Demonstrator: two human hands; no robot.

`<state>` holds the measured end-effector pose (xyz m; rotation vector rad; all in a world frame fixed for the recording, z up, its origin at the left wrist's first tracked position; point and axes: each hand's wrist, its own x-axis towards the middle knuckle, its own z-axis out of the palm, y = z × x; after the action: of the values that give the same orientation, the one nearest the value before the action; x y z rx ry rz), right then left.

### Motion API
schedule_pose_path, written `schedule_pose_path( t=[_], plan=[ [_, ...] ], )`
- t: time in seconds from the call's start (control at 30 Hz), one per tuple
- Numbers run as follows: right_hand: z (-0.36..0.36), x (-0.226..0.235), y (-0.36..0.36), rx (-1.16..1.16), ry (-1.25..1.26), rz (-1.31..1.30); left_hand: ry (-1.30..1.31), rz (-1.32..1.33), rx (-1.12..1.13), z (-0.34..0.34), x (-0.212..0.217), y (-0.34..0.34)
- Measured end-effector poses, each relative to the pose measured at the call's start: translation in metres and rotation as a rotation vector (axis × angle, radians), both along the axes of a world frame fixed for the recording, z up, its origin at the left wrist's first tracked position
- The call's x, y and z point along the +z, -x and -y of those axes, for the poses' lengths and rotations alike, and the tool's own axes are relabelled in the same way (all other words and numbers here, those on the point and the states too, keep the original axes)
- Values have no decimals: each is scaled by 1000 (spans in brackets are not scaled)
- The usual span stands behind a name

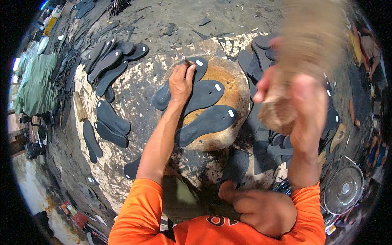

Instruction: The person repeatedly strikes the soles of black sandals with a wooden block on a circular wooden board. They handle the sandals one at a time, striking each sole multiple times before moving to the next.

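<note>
My left hand (181, 83) is closed round a short metal punch (186, 61), whose top end juts above the fingers. It rests over the farthest of three dark shoe soles (199, 72), so the punch's lower end is hidden. Nearer me lie the middle sole (204, 96), with a small dark hole, and the third sole (208, 124). Each bears a small white label. On the right, my right hand (306, 100) grips a thick wooden mallet (312, 41), raised above the work surface and smeared by motion.
The soles lie on a round, worn wooden block (226, 71). Piles of soles (108, 65) stand at the left, and more soles (259, 55) at the right, partly behind the mallet. A round metal fan guard (344, 189) sits at the lower right. Dark scraps (170, 28) litter the floor.
</note>
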<state>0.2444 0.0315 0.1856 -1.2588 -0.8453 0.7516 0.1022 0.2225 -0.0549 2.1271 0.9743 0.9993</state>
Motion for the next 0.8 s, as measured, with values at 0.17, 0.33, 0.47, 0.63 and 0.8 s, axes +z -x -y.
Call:
schedule_pose_path(
  t=[0.17, 0.33, 0.47, 0.63, 0.8],
  plan=[
    [-1, -156, -20, 165, 561, 705, -136, 52, -64, 10, -3, -17],
    [-23, -148, -23, 516, 791, -158, -199, -12, -67, 2, -11, 4],
    [-1, -187, -20, 353, 735, -277, 616, 622, 359, -10, 11, -5],
    [9, -170, -13, 242, 652, -491, 163, 11, 154, 1, 8, 12],
    [10, -174, 1, 30, 369, -346, 65, 46, 24, 23, 39, -6]
  ],
)
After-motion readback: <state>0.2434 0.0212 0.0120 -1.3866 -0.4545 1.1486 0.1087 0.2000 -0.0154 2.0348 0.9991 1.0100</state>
